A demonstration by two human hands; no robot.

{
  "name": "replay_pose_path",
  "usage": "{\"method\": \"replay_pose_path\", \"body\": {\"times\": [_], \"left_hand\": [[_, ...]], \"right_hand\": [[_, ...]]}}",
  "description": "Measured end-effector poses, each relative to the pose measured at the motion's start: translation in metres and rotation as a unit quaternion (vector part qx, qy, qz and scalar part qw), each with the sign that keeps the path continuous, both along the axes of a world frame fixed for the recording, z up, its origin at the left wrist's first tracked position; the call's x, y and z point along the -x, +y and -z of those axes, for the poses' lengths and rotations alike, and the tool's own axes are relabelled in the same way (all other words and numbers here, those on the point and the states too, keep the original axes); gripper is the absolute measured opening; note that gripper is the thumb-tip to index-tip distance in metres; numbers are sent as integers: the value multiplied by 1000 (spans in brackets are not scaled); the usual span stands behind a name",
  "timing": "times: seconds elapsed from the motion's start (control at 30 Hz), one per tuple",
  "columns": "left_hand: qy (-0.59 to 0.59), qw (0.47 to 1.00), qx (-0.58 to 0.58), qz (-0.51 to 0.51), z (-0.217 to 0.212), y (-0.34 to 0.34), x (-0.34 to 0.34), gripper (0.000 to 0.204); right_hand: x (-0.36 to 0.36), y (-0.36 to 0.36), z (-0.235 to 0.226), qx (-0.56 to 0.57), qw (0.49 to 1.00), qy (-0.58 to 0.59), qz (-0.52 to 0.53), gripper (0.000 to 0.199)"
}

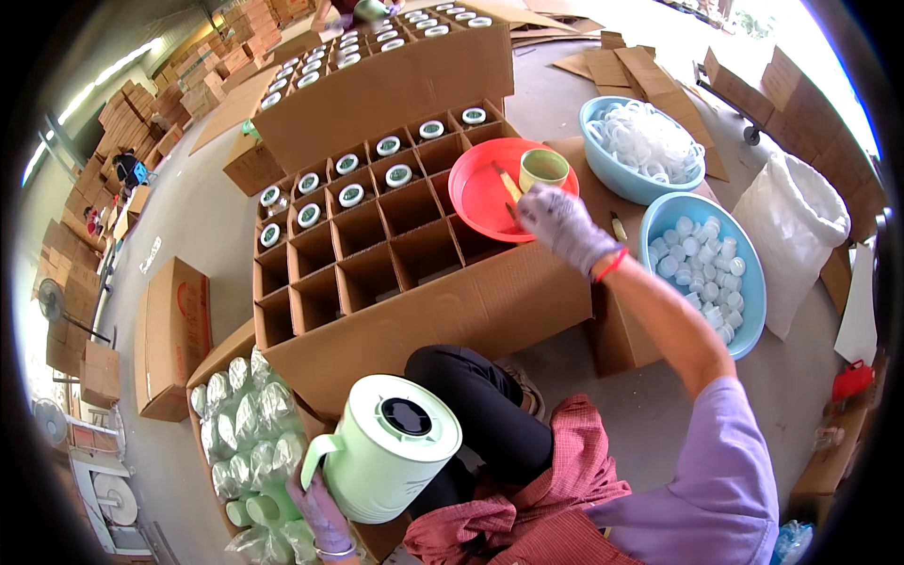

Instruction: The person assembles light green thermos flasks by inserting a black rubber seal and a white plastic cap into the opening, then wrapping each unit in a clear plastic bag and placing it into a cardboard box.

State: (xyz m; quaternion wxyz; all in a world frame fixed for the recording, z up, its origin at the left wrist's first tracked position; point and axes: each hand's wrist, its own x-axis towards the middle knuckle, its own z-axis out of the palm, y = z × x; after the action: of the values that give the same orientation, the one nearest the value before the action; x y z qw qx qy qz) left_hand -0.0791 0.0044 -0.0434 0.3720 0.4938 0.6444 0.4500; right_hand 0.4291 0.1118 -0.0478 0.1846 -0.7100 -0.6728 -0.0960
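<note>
My gloved left hand (pixel 325 513) grips a pale green vacuum jug (pixel 400 480) by its handle side, low by my knee. The jug tilts, with a pale round end and black centre facing up. Over a red basin (pixel 485 212), my gloved right hand (pixel 565 226) has its fingers curled in beside a small green cup (pixel 544 168); what they pinch is hidden. A yellowish brush-like tool (pixel 508 184) lies in the basin next to the cup. The basin rests on a divided carton (pixel 424 306), where several compartments hold things with white-rimmed round tops (pixel 398 176).
A blue basin of white rings (pixel 645 141) and another of small white caps (pixel 702 268) stand at the right, beside a white sack (pixel 791 226). Plastic-wrapped pieces (pixel 250 414) fill a carton at the left. A second filled carton (pixel 386 94) stands behind.
</note>
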Motion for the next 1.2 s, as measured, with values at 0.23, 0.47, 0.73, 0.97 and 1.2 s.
{"method": "replay_pose_path", "body": {"times": [0.23,0.47,0.73,0.97,1.2], "left_hand": [[126,991,21,33,1,20,1,37],[264,952,-43,149,7,18,20,29],[-1,970,31,243,-19,26,-19,36],[121,925,-126,338,30,32,-3,26],[92,976,-144,134,-15,-34,-48,31]], "right_hand": [[-47,52,38,179,976,-123,-36,20],[-24,23,-17,22,721,679,-138,28],[134,-71,-86,31,789,354,-501,16],[177,-80,-90,-106,754,29,-647,14],[169,-108,-77,192,860,319,-350,26]]}}
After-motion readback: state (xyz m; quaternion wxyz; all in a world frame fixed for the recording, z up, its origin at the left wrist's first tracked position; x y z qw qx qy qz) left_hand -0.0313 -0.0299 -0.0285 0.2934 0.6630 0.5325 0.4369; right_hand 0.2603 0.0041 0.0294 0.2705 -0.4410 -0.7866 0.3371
